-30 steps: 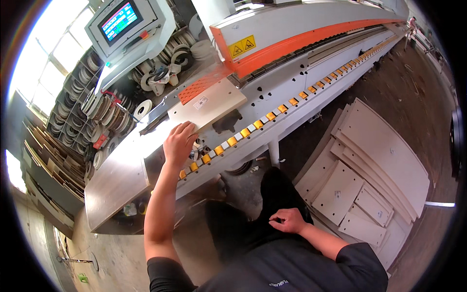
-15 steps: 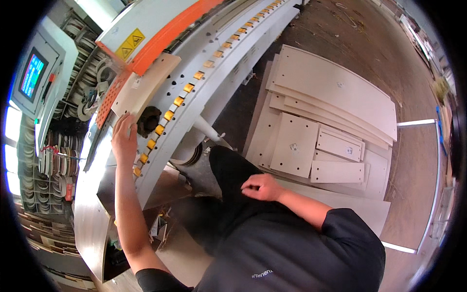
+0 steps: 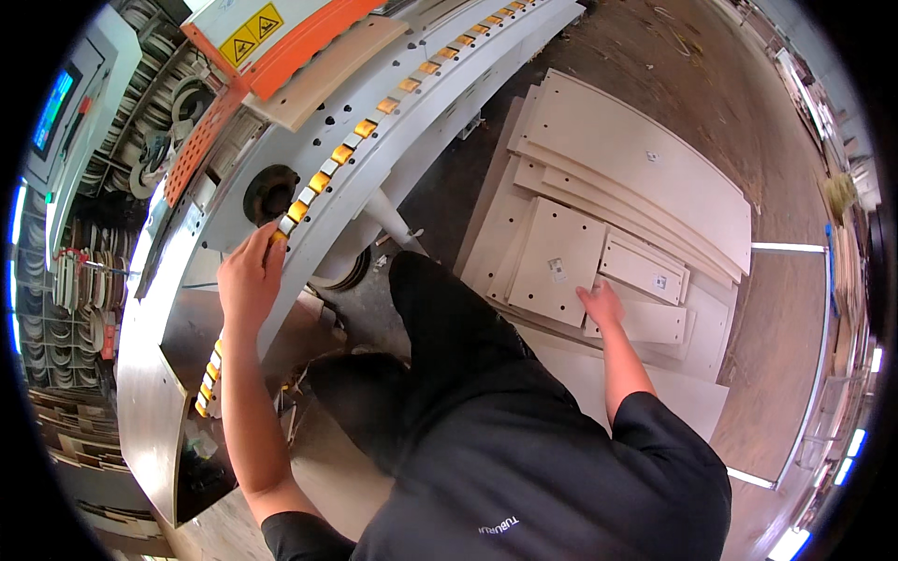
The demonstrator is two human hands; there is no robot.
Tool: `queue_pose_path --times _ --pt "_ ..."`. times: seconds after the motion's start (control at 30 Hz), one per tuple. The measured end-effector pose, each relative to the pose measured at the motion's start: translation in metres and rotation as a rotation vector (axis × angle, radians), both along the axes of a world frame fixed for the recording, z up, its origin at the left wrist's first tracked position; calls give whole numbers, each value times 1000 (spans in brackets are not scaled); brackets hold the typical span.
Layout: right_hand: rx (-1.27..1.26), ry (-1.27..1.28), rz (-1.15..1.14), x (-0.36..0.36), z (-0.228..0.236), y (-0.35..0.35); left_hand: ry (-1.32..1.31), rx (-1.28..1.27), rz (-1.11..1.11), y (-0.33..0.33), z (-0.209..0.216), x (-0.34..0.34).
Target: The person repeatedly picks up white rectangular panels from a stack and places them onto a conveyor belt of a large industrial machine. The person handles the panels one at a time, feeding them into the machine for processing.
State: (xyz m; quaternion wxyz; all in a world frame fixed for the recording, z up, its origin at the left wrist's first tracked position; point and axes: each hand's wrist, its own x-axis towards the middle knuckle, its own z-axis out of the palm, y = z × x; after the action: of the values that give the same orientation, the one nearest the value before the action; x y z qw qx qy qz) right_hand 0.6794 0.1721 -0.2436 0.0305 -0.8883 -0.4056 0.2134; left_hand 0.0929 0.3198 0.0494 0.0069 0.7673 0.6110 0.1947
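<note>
My left hand point(image 3: 249, 280) rests with outstretched fingers against the row of yellow rollers point(image 3: 321, 181) along the edge of a grey machine. Past it, a narrow pale wooden board point(image 3: 329, 73) lies on the machine bed, partly under the orange guard. No hand touches that board. On my right, my right hand point(image 3: 603, 304) is over a stack of pale boards, its fingers apart. It is at the edge between a squarish board with drilled holes point(image 3: 558, 257) and a small narrow board point(image 3: 645, 321). Whether its fingertips touch either one I cannot tell.
The machine's orange guard point(image 3: 281, 51) bears yellow warning signs. A control screen point(image 3: 54, 107) and racks of coiled edging strips point(image 3: 89, 280) stand on the left. Larger boards point(image 3: 645, 154) form the far part of the stack. My knee point(image 3: 426, 299) is between stack and machine.
The narrow board has slid farther along the machine, away from my left hand, which has come off it onto the rollers. My right hand has moved from my lap out to the stacked boards.
</note>
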Motion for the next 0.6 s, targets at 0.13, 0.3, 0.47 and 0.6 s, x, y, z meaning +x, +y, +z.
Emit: queue_pose_path --times 0.13,0.3,0.47,0.6 --pt "-60 30 20 -4 -9 17 35 -3 21 0 -1 2" --pt "-140 263 6 -45 14 11 67 37 0 -3 -5 -3" --pt "-50 373 -42 -61 -13 -14 99 42 -9 -1 -2 -2" --pt "65 758 -382 -76 -19 -27 109 62 -17 0 -4 -4"
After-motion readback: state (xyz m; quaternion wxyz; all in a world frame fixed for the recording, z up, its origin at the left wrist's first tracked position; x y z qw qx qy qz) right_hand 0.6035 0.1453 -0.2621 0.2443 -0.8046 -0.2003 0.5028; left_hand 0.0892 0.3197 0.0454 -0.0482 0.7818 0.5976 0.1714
